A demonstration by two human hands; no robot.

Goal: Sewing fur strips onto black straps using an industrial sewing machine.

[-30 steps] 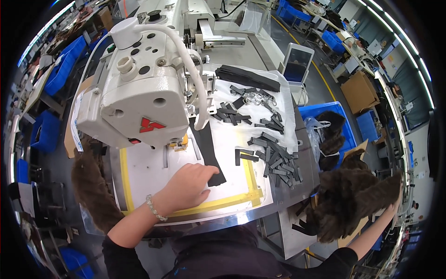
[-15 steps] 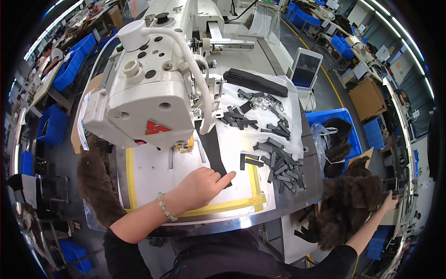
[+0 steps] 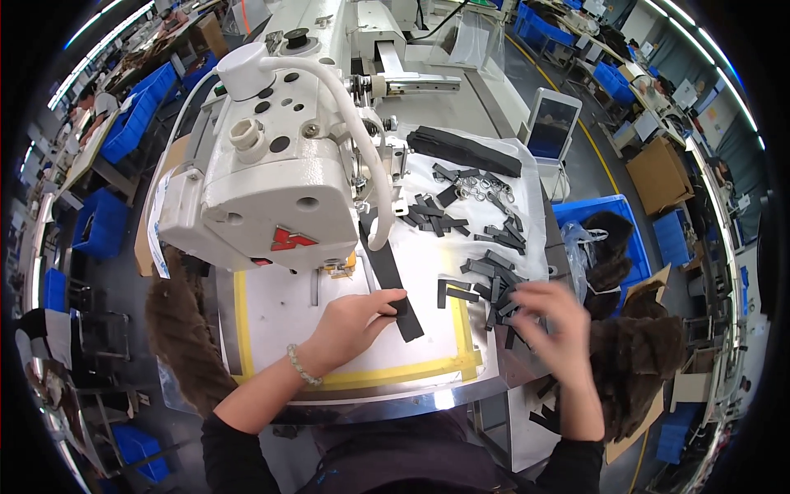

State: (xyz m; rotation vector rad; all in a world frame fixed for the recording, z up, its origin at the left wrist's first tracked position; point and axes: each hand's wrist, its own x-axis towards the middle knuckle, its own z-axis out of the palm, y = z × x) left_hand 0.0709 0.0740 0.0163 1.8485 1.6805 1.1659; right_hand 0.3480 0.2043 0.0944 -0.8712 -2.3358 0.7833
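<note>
My left fingers [image 3: 390,295] touch the long black fabric-like strip [image 3: 385,262] slanting away leftward, grip unclear, while my right fingers [image 3: 545,299], spread, are nearer the short dark-grey strips [image 3: 495,288].

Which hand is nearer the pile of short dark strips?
Right. The right hand is at the right edge of the pile; the left hand is farther left, on the long black strip.

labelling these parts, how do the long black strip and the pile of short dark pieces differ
The long black strip is a single length, while the pile of short dark pieces holds many. The strip runs in one direction; the pile's pieces overlap at mixed angles. The left hand is on the strip, whereas contact between the blurred right hand and the pile is unclear. Both are dark.
</note>
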